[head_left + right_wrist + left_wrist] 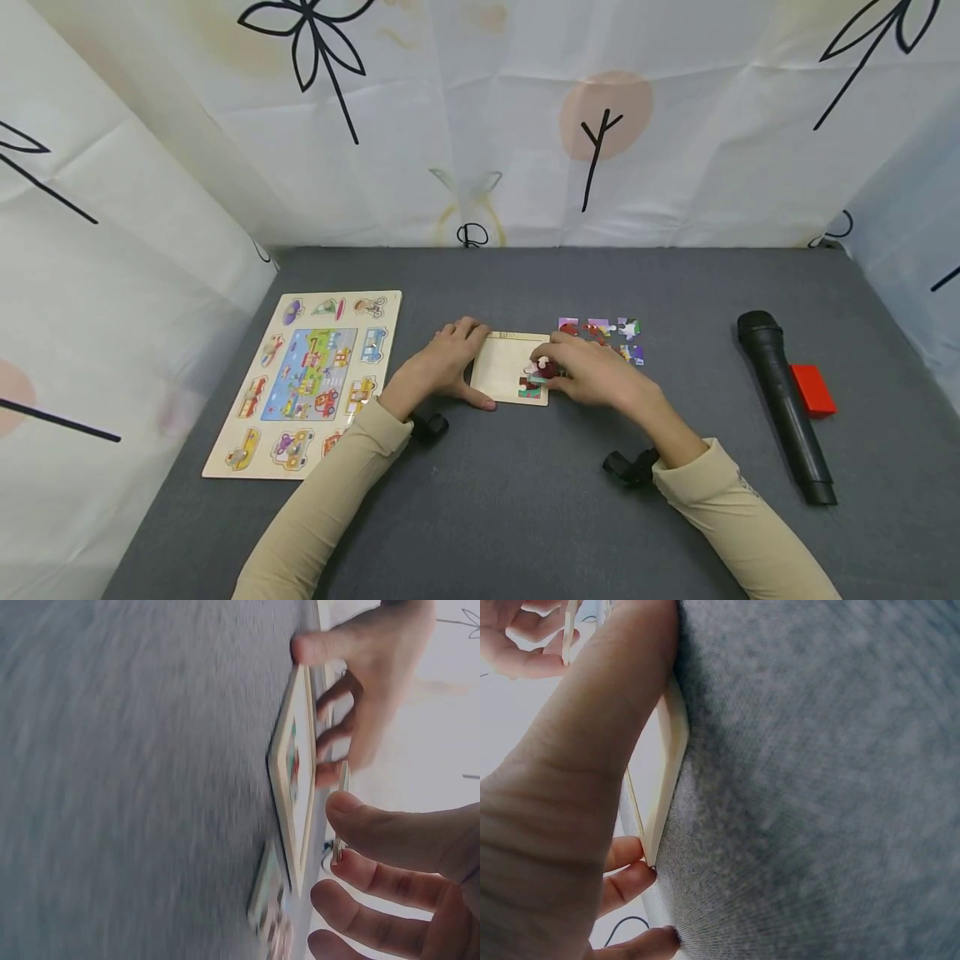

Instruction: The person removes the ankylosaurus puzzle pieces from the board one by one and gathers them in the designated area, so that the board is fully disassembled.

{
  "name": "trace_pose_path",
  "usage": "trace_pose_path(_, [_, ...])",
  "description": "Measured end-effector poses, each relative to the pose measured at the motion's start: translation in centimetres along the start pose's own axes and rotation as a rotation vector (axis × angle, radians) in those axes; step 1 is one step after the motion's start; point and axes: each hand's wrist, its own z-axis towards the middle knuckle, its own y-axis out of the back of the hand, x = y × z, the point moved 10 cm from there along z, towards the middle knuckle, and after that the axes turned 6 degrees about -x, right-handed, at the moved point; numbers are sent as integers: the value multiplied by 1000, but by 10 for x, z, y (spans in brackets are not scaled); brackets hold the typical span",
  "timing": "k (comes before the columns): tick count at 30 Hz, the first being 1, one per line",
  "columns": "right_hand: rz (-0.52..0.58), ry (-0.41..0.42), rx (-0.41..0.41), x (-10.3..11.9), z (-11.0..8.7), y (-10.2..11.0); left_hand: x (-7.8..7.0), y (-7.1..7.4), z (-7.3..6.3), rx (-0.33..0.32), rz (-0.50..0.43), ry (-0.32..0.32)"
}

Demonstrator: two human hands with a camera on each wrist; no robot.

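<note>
A small wooden puzzle tray (498,371) lies on the grey table. My left hand (448,360) holds its left side, thumb at the near corner and fingers along the far part of that edge. My right hand (600,373) is over the tray's right side, pinching a jigsaw piece (543,367) between thumb and index finger. The right wrist view shows this thin piece (344,778) edge-on, raised above the tray. Another jigsaw piece (528,392) lies inside the tray near its lower right corner. Several loose jigsaw pieces (598,327) lie beyond the right hand, which partly hides them.
On the left lies a large wooden peg puzzle board (225,462) with vehicle pictures, partly covered by the left sleeve. At the right are a black microphone (783,408) and a red block (813,391). White patterned cloth (510,183) hangs behind the table.
</note>
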Motion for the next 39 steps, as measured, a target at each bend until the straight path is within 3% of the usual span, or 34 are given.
trace_pose_path(18, [-75, -54, -12, -42, -36, 18, 1, 0, 0, -5, 0, 1])
trace_pose_path(39, [-98, -73, 23, -53, -43, 16, 1, -1, 0, -7, -4, -3])
